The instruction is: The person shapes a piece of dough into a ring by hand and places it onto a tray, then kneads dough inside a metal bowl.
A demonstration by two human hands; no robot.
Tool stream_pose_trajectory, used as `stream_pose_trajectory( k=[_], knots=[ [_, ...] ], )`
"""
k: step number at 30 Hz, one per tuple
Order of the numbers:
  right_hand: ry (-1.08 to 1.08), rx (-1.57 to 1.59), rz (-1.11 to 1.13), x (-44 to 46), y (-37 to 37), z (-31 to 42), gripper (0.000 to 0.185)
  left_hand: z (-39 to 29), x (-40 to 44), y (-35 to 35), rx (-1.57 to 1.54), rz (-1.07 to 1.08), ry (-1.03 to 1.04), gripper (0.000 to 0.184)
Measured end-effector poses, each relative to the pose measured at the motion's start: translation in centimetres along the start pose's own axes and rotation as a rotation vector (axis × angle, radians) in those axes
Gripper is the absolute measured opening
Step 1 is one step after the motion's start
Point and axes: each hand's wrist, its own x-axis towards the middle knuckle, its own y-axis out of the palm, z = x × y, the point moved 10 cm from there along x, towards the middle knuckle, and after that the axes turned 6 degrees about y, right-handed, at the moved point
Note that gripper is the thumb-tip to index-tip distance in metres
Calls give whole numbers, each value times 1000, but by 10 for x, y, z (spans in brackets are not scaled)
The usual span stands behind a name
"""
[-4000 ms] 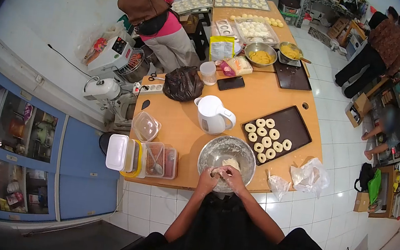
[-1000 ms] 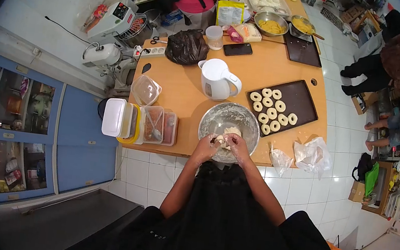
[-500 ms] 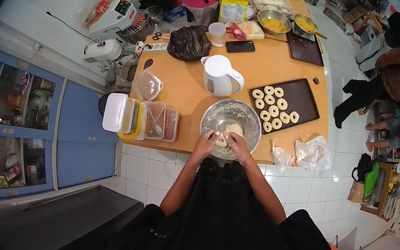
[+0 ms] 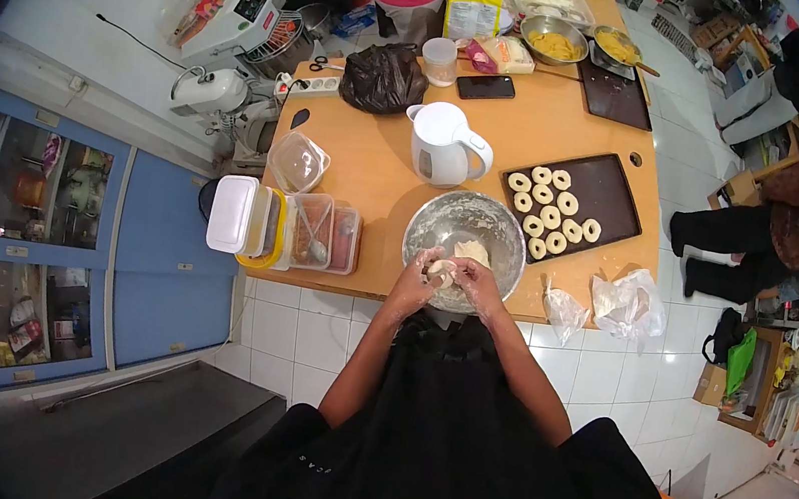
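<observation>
The left hand (image 4: pixel 414 282) and right hand (image 4: pixel 479 289) are pinching a small pale dough piece (image 4: pixel 441 272); just beyond the grip, a pale dough lump (image 4: pixel 473 251) is sitting unshaped in a round silvery metal bowl (image 4: pixel 444 217). Farther right, already-shaped pale dough rings (image 4: pixel 558 203) are lying on a dark rectangular tray (image 4: pixel 611 192).

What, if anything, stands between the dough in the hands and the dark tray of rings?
The metal bowl: its far-right rim stands between the held dough and the dark tray, with a dough lump inside. Beyond that rim, nothing visible does.
</observation>
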Motion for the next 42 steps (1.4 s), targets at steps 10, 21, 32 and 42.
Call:
stream_pose_trajectory(
  k=[10,21,32,42],
  knots=[
    [-86,-39,-30,-10,-2,15,25,13,2,6,-49,56,-34,52],
    [-30,133,2,0,-7,-3,21,16,4,4,115,79,-42,64],
    [28,30,-55,0,-5,-1,24,2,7,0,70,53,-92,55],
    [16,5,-38,8,-2,-1,23,9,10,-2,96,23,-67,46]
  ],
)
